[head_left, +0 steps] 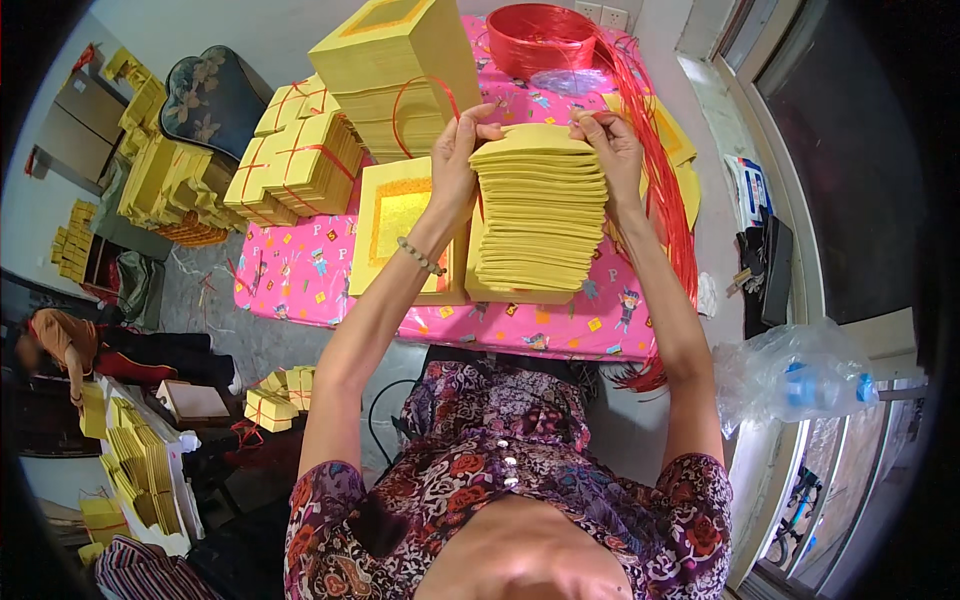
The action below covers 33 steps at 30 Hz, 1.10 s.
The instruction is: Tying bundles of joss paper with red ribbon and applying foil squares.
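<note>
A thick stack of folded yellow paper (pixel 540 215) stands in front of me, its layered folds turned toward me. My left hand (pixel 462 145) is at its upper left corner, fingers pinched on a red plastic strip (pixel 398 110) that arcs away to the left. At the upper right corner my right hand (pixel 614 148) is closed, with a bit of red strip showing at its fingertips. Both hands touch the stack's sides. Beneath and left of it lie flat yellow paper piles, one a yellow sheet pile (pixel 385 225) with a gold square on top.
A tall yellow paper stack (pixel 400 90) and strip-tied bundles (pixel 300 160) stand on the pink tablecloth (pixel 290 285). Behind sits a red basin (pixel 540 42); long red strips (pixel 675 220) hang along the right edge. Another person (pixel 70 345) handles yellow paper at far left.
</note>
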{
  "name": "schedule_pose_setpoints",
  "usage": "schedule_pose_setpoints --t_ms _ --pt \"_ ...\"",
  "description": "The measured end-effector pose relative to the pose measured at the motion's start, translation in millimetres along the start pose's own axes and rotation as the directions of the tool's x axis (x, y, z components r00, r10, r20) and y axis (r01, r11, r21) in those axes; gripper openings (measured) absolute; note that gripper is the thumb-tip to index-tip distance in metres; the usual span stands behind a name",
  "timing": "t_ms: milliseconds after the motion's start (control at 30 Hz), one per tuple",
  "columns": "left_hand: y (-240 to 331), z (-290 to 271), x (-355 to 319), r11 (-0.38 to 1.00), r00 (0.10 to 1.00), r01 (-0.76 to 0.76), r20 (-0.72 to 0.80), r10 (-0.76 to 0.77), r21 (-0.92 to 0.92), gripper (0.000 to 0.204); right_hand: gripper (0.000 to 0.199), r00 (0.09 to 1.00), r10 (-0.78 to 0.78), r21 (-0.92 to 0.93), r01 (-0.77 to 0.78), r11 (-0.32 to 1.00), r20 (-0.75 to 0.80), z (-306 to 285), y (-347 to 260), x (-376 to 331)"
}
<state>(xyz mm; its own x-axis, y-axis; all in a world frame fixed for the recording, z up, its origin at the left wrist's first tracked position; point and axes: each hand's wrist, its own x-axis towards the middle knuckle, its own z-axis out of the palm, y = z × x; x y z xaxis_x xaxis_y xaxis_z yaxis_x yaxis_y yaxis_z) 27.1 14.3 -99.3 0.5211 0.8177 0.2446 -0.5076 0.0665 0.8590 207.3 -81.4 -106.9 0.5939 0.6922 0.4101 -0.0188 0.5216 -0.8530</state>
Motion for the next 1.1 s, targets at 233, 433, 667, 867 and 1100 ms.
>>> schedule_pose_setpoints --t_ms 233,433,667,867,1100 --pt "13.8 -8.8 16.7 0.960 0.957 -0.246 0.190 0.219 0.135 0.038 0.012 0.968 -0.104 -0.083 0.126 0.989 0.228 -0.6 -17.2 28.1" --pt "7.2 -22.6 -25.2 0.867 0.951 -0.227 0.292 0.100 0.443 0.031 0.011 0.934 0.059 -0.194 0.012 0.981 0.354 -14.0 0.8 8.3" --pt "14.7 -9.3 -44.9 0.775 0.947 -0.322 0.203 0.251 0.544 0.025 0.010 0.880 0.070 -0.216 0.038 0.976 0.469 7.5 -15.6 14.4" --pt "16.3 16.7 -63.2 0.406 0.873 -0.443 0.280 0.400 0.799 0.022 0.011 0.854 0.145 -0.217 -0.039 0.975 0.499 12.0 -12.4 24.9" --pt "44.2 23.0 -29.3 0.346 0.943 -0.332 0.317 0.099 0.878 0.026 0.012 0.881 0.029 -0.185 0.066 0.981 0.471 16.7 -33.3 23.9"
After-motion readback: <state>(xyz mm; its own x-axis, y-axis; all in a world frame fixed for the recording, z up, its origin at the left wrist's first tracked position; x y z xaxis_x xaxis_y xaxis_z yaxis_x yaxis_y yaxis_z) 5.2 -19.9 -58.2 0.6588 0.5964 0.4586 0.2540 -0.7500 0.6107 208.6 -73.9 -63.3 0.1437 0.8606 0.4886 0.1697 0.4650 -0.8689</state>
